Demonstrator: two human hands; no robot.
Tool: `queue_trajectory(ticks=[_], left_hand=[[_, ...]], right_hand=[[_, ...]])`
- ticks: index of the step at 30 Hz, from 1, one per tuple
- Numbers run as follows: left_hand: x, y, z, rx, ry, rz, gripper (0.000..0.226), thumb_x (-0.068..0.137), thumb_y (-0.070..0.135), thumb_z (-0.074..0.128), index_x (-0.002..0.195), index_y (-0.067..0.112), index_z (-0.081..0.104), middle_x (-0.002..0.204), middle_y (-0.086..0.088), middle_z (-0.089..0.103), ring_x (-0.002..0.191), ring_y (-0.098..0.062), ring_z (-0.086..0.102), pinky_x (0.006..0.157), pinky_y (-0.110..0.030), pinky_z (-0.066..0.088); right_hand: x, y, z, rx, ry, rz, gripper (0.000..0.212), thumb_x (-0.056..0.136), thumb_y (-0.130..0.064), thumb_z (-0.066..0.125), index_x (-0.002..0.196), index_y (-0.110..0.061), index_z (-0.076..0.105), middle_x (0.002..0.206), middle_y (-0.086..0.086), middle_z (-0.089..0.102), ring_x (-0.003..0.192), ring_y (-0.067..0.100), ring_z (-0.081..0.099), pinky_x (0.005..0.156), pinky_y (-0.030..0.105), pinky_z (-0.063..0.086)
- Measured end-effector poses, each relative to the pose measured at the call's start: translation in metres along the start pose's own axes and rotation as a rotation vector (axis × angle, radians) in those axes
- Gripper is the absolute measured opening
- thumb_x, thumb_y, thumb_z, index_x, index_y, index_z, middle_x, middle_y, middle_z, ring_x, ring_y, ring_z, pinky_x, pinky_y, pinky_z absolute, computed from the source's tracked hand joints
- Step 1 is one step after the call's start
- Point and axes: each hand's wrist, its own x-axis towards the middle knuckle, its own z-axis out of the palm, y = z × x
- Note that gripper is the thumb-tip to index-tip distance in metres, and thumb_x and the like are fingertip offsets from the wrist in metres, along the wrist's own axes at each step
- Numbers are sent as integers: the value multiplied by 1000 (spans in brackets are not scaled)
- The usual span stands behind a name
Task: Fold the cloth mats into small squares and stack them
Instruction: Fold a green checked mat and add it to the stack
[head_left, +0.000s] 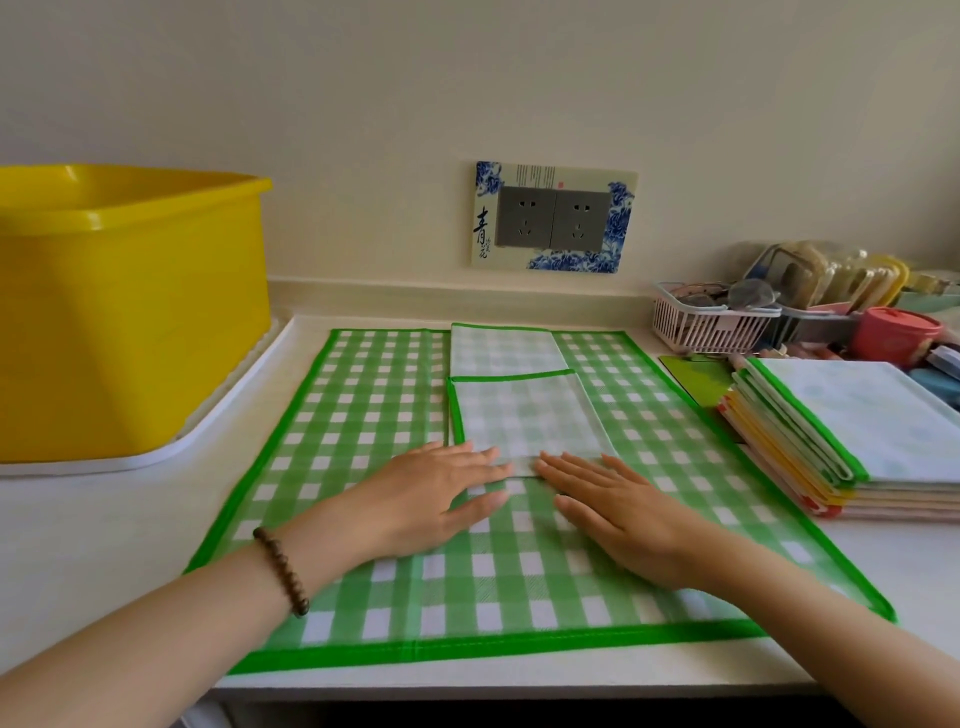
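A large green-and-white checked mat (363, 415) with a bright green border lies spread flat on the white counter. On its middle rests a paler folded mat (524, 415), pale side up, with a green edge across it. My left hand (436, 493) and my right hand (618, 514) lie flat, palms down, fingers together, side by side at the near edge of the folded mat, fingertips touching it. Neither hand grips anything. At the right stands a stack of folded mats (852, 436), the top one pale with a green border.
A big yellow tub (130, 312) on a white tray (208, 436) fills the left. Against the back right wall are a white basket (711, 322), a pink cup (893, 338) and clutter. A double socket (553, 218) is on the wall. The counter's front edge runs just below the mat.
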Motion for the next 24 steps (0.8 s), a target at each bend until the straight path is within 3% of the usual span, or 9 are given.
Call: queue_trajectory(ticks=[11,15,20,24], left_hand=[[-5,-6,7,-58,-65,17,60,90,67,8,147,48,0,153,27,-10,140,8,-14,116,-24,-9],[-5,-6,7,-89,-74,7,60,89,66,6,146,48,0,153,27,-11,139,9,-16,117,-26,-8],[-4,-6,6,-123,-57,-7,60,90,66,12,147,48,7,154,28,-4,140,9,-9,117,-26,-3],[0,-6,4,-155,17,-49,55,93,62,29,145,46,23,153,26,15,141,5,8,117,-29,11]], right_hand=[[-33,42,-9,52,-48,94,55,86,-58,8,140,-51,-1,151,-30,-4,138,-12,-7,118,26,-9],[-28,42,-17,52,-39,116,50,95,-52,19,145,-46,10,153,-24,9,140,-7,1,118,27,-6],[-12,37,-27,-93,128,56,53,94,-47,41,144,-41,25,153,-19,20,142,1,12,114,23,2],[2,36,-31,-230,205,-21,49,95,-42,46,142,-38,33,149,-12,36,136,6,34,112,22,23]])
